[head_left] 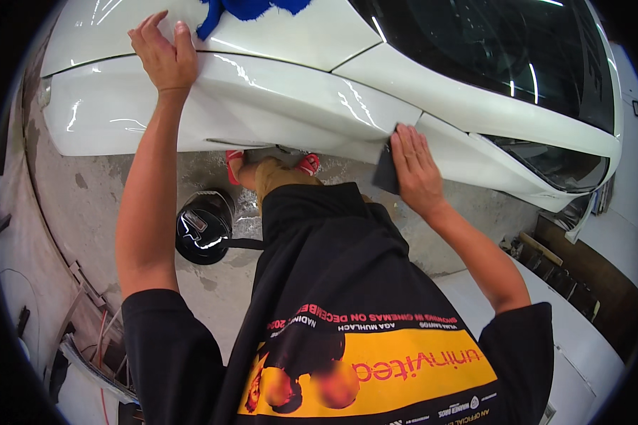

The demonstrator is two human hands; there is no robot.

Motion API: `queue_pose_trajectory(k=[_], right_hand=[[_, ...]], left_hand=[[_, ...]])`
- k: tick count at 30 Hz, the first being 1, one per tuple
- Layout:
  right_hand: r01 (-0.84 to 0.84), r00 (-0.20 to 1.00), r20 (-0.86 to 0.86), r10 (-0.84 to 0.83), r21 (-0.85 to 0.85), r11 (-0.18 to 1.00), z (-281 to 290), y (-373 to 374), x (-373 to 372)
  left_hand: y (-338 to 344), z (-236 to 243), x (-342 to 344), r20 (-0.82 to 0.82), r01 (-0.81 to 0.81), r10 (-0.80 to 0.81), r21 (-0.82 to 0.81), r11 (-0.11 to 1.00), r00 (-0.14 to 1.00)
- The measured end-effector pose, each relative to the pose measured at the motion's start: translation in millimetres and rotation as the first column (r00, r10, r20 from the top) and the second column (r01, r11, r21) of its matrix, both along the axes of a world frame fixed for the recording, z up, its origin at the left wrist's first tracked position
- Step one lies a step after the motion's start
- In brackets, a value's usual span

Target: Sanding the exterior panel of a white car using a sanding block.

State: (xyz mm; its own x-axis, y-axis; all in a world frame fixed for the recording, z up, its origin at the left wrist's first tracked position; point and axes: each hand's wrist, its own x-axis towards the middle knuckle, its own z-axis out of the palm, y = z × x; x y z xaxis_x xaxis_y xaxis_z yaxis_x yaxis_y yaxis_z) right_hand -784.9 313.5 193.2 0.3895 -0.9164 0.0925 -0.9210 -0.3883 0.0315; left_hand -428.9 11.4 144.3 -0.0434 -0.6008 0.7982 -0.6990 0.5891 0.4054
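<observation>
A white car [283, 92] stretches across the upper part of the view, its painted side panel facing me. At the left, my left hand [164, 57] rests on the panel's upper edge by the seam, fingers apart and nothing in them. My right hand [417, 166] holds a dark sheet, apparently sandpaper [385, 168], against the lower side of the body, near the seam at the right. Its fingers lie together over the sheet, and the thumb is hidden. A blue cloth [252, 7] lies on the car's upper surface, to the right of my left hand.
A black bucket [204, 227] stands on the wet concrete floor [85, 184], left of my legs. To the right are the dark side window [556, 159] and a white surface [567, 340] with loose parts beside it. Assorted pieces and a red cord [103, 397] lie at lower left.
</observation>
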Motion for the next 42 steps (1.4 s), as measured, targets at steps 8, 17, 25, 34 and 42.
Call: queue_pose_trajectory(k=[8,17,25,34,42], right_hand=[[-0.018,0.995,0.097,0.016,0.022,1.0,7,-25,17],[0.062,0.989,0.141,-0.053,-0.061,0.996,7,-49,36],[0.056,0.986,0.159,-0.044,-0.07,0.996,6,-54,51],[0.37,0.923,0.114,-0.366,-0.01,0.929,14,-20,50],[0.579,0.813,0.052,-0.58,0.03,0.814,21,-17,68]], left_hand=[[1,-11,7,0.057,-0.014,0.015,-0.005,1.0,0.998],[-2,-6,3,0.046,-0.069,0.067,0.037,0.997,0.997],[1,-4,-2,0.079,-0.045,0.039,0.071,0.997,0.996],[1,-2,-2,0.073,-0.052,0.048,0.06,0.997,0.996],[3,-3,4,0.079,-0.062,0.058,0.05,0.997,0.995]])
